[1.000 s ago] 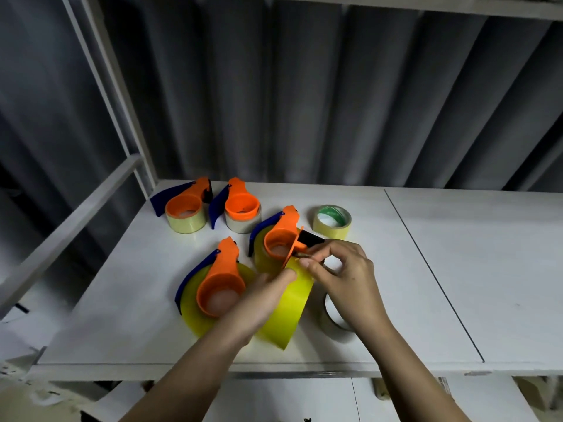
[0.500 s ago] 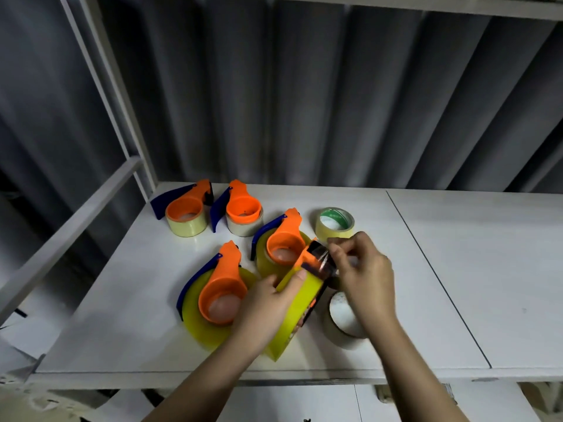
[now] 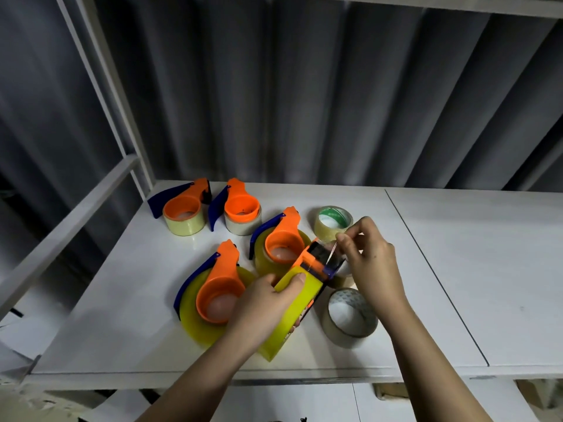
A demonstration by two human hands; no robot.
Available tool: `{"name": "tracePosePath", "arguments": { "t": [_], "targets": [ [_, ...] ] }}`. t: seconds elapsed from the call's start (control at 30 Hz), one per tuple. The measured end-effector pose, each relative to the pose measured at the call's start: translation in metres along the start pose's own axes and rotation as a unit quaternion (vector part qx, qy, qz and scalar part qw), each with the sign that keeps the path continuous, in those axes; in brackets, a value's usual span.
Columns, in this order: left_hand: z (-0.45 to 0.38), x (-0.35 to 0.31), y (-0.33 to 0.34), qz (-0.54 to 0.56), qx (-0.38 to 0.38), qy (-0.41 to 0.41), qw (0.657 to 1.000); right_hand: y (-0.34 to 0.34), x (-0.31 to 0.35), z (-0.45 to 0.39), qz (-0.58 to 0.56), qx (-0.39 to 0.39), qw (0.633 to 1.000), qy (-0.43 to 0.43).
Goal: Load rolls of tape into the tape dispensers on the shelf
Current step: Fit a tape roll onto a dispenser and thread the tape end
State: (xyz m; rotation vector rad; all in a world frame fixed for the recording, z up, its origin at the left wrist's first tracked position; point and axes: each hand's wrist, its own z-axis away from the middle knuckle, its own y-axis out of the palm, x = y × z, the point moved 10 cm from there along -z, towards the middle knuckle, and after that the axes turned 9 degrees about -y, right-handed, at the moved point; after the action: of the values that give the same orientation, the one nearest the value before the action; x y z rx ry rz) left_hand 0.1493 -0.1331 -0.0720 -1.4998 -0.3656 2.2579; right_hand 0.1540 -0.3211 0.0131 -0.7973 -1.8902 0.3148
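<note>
While my left hand [image 3: 268, 303] grips the glossy yellow tape roll [image 3: 292, 312] upright near the white shelf's [image 3: 457, 269] front edge, my right hand [image 3: 370, 263] pinches its thin clear strip [image 3: 331, 254] at the orange dispenser [image 3: 313, 263] head; farther back lie four loaded orange dispensers.

Four loaded dispensers [image 3: 220, 287] lie left of two loose rolls [image 3: 350, 316] on the shelf [image 3: 457, 269]
</note>
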Motion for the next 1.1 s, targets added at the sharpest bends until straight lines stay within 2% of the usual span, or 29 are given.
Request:
{"name": "tracePosePath", "arguments": {
  "t": [0.17,0.27,0.33,0.43,0.5,0.57,0.63,0.77,1.1],
  "targets": [
    [-0.003,0.002,0.000,-0.006,0.000,-0.005,1.000,0.004,0.002,-0.008,0.019,0.037,0.999,-0.009],
    [-0.005,0.004,0.000,-0.010,-0.001,-0.010,1.000,0.005,-0.004,-0.011,-0.021,0.047,0.999,0.002],
    [-0.005,0.006,0.001,-0.004,0.007,-0.016,1.000,0.003,-0.003,-0.013,-0.034,0.051,0.998,-0.026],
    [-0.004,0.006,0.002,0.015,0.017,-0.018,1.000,-0.002,0.009,-0.015,-0.033,0.050,0.991,-0.119],
    [-0.004,0.006,0.001,0.014,0.013,-0.019,1.000,-0.003,0.029,-0.013,0.020,0.045,0.972,-0.229],
    [-0.006,0.006,0.001,0.005,0.012,-0.022,1.000,0.003,0.048,-0.004,0.111,0.054,0.928,-0.352],
    [-0.004,0.005,0.001,0.008,0.017,-0.021,1.000,0.013,0.056,0.003,0.184,0.081,0.883,-0.424],
    [0.001,-0.001,0.005,0.028,0.038,-0.008,0.999,0.022,0.047,0.004,0.225,0.135,0.854,-0.448],
    [0.001,0.000,0.002,0.028,0.035,-0.016,0.999,0.023,0.033,0.001,0.216,0.165,0.850,-0.451]
  ]
}}
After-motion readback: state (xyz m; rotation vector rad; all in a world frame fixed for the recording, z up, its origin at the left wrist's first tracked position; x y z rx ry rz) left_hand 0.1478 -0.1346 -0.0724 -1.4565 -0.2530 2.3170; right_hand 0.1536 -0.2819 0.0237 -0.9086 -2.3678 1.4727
